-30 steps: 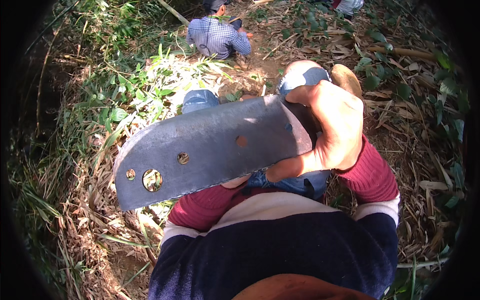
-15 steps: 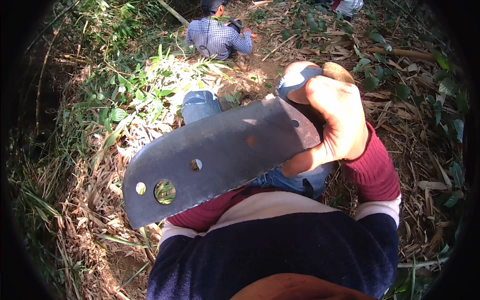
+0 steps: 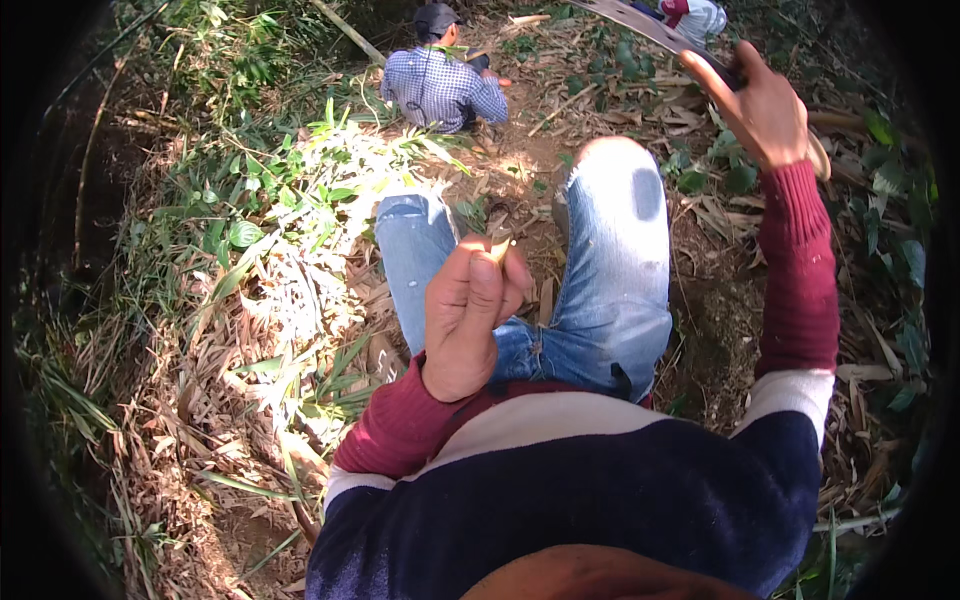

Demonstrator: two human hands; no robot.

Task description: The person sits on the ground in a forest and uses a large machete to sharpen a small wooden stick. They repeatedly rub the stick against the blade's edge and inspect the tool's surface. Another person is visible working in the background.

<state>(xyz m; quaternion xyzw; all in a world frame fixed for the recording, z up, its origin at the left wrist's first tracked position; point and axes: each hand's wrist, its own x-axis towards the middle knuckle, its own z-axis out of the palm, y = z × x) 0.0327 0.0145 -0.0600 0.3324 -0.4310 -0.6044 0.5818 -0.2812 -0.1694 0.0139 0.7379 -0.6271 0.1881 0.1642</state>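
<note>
Leaf-littered ground (image 3: 185, 440): left hand (image 3: 468, 315) pinches a sliver (image 3: 502, 250), right hand (image 3: 770, 115) clasps a knife (image 3: 650, 27); apparent holding step, next move needing steadiness.

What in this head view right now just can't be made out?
All in the head view:
Grey metal blade: far end cut off by the top edge.
Tan rounded handle: mostly covered by the right hand.
Small pale piece: partly hidden by the left hand, too small to identify.
Person in blue checked shirt: lap mostly hidden by their back.

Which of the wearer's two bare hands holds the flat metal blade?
The right hand, raised at upper right with the flat metal blade; the left hand, lower down, pinches a small pale piece instead.
</note>
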